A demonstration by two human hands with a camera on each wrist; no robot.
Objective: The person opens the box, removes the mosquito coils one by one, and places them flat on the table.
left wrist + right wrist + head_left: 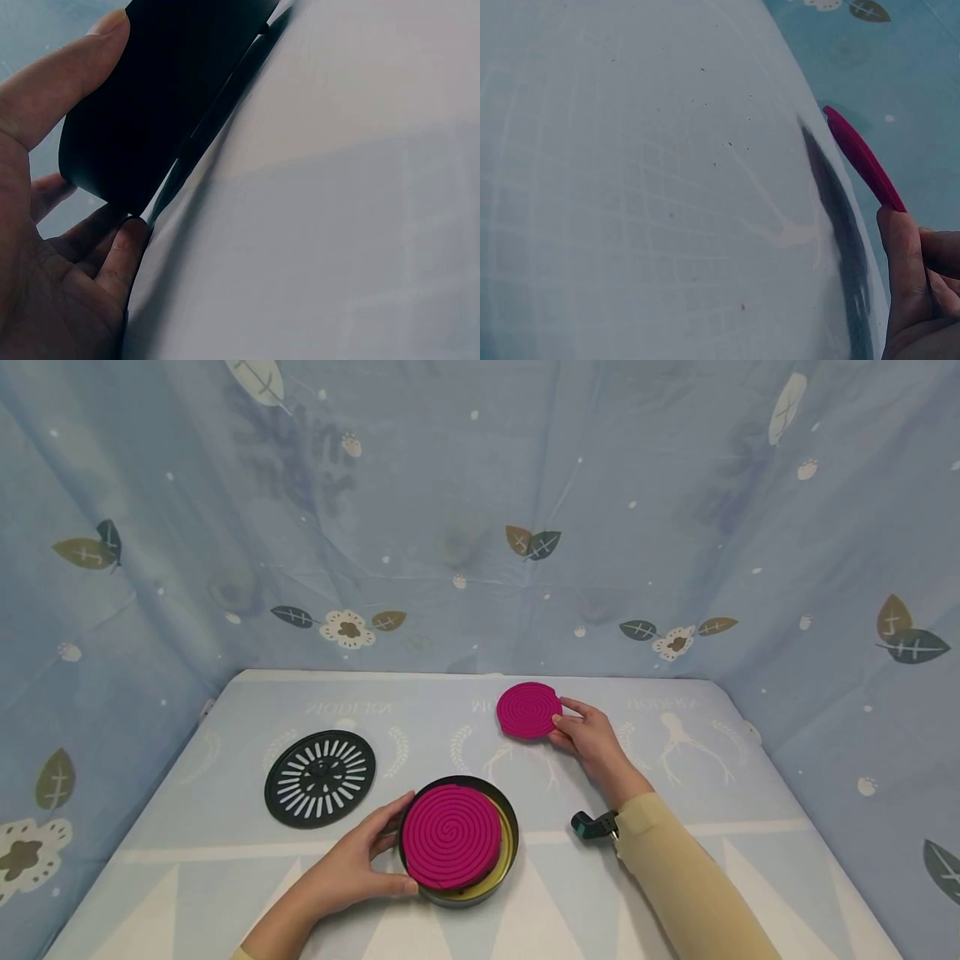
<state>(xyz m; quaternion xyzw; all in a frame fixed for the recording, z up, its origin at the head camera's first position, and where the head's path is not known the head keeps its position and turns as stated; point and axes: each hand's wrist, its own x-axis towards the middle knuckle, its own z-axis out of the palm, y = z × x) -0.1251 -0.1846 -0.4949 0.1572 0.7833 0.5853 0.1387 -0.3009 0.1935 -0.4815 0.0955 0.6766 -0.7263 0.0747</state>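
In the head view, the left hand (352, 868) holds the left side of a round dark tin (512, 835), thumb at the front and fingers behind. Inside the tin a magenta spiral coil (452, 837) lies toward the left, with a yellow layer (504, 853) showing at its right. The right hand (588, 739) pinches the right edge of a second magenta spiral coil (528, 710) near the table's back. The left wrist view shows the left hand (60, 202) around the tin's dark wall (172, 90). In the right wrist view the right hand (922, 277) grips the thin coil (866, 165).
A black slotted round disc (320, 779) lies on the table (675, 877) to the left of the tin. Behind the table and at both sides hangs a blue patterned curtain (465, 468). A dark strap (595, 825) sits at the right wrist.
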